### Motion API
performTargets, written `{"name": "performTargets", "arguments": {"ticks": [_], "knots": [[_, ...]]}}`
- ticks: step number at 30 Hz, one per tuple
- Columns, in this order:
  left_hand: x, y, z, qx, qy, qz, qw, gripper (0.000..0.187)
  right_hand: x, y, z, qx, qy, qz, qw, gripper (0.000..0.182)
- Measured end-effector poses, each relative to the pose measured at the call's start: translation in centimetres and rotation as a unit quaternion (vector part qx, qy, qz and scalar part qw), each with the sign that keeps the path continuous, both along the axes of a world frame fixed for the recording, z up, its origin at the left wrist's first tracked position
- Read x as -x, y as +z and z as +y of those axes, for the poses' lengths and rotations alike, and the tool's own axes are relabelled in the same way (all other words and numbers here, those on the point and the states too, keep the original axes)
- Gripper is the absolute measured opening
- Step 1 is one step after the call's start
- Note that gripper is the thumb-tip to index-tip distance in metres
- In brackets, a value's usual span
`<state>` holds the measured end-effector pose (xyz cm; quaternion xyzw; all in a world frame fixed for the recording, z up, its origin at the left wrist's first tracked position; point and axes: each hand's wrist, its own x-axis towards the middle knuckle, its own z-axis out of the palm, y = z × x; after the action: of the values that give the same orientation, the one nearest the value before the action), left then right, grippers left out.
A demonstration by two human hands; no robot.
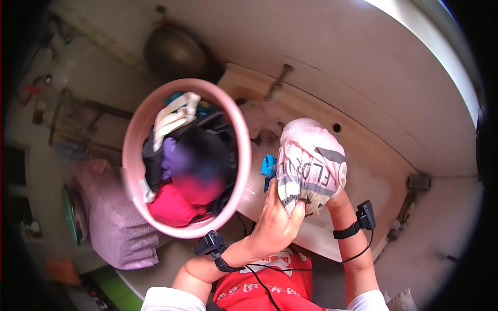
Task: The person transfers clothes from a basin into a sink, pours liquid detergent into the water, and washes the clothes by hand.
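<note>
A bunched, wet-looking pale pink garment (313, 163) with grey patches and dark printed letters is held up in front of me, over the soapy tub (373, 223). My left hand (277, 223) grips its lower left side, thumb and fingers closed on the fabric. From the right, my right hand (338, 201) holds the same garment, its fingers mostly hidden behind the cloth. A small piece of blue cloth (268, 166) pokes out beside my left fingertips. White suds cling to the garment's top.
A pink basin (242, 140) heaped with dark, purple, red and white clothes stands to the left. Lilac cloth (116, 223) drapes something beyond it. A round metal pan (175, 53) hangs on the far wall. Black cables run from straps on both wrists.
</note>
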<state>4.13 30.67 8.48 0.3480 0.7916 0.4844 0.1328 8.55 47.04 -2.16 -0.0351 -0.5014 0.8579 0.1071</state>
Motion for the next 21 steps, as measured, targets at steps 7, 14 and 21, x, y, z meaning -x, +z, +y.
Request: {"name": "performTargets", "arguments": {"ticks": [7,14,21], "knots": [[5.3,2.9,-7.9,-0.015,0.142,0.118,0.983,0.048,8.8,-2.2,-0.5,-0.124,0.06,-0.02,0.99,0.076],[9.4,1.0,-17.3,0.129,0.275,0.186,0.934,0.053,11.3,-13.6,-2.6,-0.318,0.122,-0.299,0.891,0.066],[13.4,-2.2,-21.0,0.173,0.314,0.163,0.919,0.104,12.3,-15.4,-3.3,-0.411,0.09,-0.15,0.895,0.031]]}}
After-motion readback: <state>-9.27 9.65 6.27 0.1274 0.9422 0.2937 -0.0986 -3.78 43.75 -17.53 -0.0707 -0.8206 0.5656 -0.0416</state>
